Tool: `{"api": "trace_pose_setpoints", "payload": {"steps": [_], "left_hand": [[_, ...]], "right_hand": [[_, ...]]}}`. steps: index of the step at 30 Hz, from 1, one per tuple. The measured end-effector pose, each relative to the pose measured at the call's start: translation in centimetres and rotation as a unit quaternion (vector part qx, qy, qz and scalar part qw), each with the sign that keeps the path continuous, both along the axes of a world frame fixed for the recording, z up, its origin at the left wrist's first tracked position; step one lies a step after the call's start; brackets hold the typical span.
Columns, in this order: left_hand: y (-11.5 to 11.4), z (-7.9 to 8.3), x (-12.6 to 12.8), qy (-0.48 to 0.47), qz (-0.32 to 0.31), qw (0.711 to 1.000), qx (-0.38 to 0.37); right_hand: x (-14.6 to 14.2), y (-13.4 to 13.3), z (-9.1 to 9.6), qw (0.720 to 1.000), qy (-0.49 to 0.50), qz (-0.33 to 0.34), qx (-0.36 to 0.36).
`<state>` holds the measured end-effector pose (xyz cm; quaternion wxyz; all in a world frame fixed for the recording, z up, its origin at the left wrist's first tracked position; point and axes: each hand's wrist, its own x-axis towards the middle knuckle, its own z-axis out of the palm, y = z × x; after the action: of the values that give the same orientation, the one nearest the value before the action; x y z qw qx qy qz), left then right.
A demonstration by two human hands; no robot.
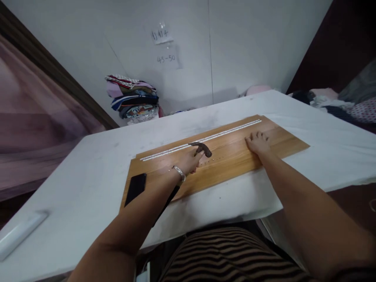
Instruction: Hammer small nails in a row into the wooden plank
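A claw hammer (pixel 206 150) is in my left hand (pixel 189 161), whose fingers wrap the handle close to the head. The dark handle runs back under my wrist, which wears a silver bracelet. The hammer's head is over the wooden board (pixel 232 172), beside a long white marked strip (pixel 229 133) that lies along the board. My right hand (pixel 259 143) rests on the board's right part, fingers spread, holding nothing. Several small nails (pixel 213 159) lie in a row on the wood, just right of the hammer and my left hand.
A black phone (pixel 136 187) lies on the board's left end. The board is on a white-covered table (pixel 100 164). A white roll (pixel 22 233) lies at the left front. Folded clothes (pixel 133 98) are stacked behind the table, and more cloth (pixel 331 100) lies at the right.
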<state>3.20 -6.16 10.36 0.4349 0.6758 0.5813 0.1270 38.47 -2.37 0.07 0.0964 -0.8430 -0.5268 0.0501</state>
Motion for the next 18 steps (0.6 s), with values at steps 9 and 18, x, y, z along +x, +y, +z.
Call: {"api": "trace_pose_setpoints", "payload": {"steps": [9,18], "left_hand": [[0.2,-0.8,0.9,0.076,-0.050,0.994,0.057],[0.0,-0.5,1.2,0.095,-0.049,0.992,0.071]], "right_hand": [[-0.3,-0.6,-0.5,1.000,0.003,0.020,0.004],[-1.9,-0.2,0.0,0.962,0.018,0.274,-0.006]]}}
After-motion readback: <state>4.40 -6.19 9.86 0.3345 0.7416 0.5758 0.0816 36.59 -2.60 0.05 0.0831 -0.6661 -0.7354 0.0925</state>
